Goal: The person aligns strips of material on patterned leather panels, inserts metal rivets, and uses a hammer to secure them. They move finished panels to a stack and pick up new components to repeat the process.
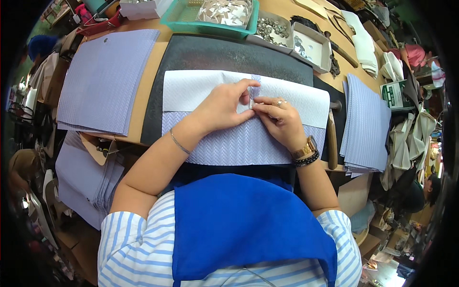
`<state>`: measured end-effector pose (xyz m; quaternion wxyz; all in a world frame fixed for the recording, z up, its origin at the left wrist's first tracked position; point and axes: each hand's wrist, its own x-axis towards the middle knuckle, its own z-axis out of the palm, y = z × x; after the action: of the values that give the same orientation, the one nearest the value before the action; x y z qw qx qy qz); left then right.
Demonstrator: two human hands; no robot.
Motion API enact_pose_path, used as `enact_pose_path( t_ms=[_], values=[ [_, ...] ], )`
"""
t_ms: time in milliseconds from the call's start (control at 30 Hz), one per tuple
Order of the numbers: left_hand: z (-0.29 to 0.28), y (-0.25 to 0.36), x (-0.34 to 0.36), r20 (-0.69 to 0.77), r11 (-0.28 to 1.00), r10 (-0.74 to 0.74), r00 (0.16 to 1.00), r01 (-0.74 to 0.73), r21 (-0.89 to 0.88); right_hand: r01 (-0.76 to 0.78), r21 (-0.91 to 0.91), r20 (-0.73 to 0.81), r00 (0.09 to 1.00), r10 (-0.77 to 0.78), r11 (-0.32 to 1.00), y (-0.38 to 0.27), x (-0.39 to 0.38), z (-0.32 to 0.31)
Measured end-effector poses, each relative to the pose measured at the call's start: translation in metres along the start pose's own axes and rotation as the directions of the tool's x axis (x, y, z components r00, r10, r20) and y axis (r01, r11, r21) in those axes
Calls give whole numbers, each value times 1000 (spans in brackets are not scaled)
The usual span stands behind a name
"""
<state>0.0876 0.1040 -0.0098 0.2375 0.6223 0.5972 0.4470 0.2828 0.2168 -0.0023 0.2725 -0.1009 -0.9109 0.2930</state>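
A lavender herringbone-textured panel (215, 148) with a white upper layer (191, 91) lies on a dark mat (201, 52). A narrow lavender strip (256, 79) crosses the white layer at the middle. My left hand (222, 106) is curled beside the strip, index finger bent over it and thumb stretched toward my other hand; what it holds is hidden. My right hand (282, 122) has thumb and index finger pinched at the strip, on something small I cannot make out. A hammer with a wooden handle (332, 143) lies at the panel's right edge.
Lavender sheet stacks (105, 71) lie left and right (363, 124) on the wooden table (146, 52). A green tray (177, 19) of small pale pieces and boxes of metal parts (270, 28) stand behind the mat. Another person (420, 191) is at the far right.
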Motion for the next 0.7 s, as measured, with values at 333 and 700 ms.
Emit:
enact_pose_path(
  t_ms=[333,700],
  values=[
    [0,-2,1,-12,999,46,999,-46,15,-220,255,-72,967,245,942,7,-3,5],
    [3,-4,0,-34,999,47,998,-48,-25,-239,260,-58,963,262,936,9,-2,5]
  ],
)
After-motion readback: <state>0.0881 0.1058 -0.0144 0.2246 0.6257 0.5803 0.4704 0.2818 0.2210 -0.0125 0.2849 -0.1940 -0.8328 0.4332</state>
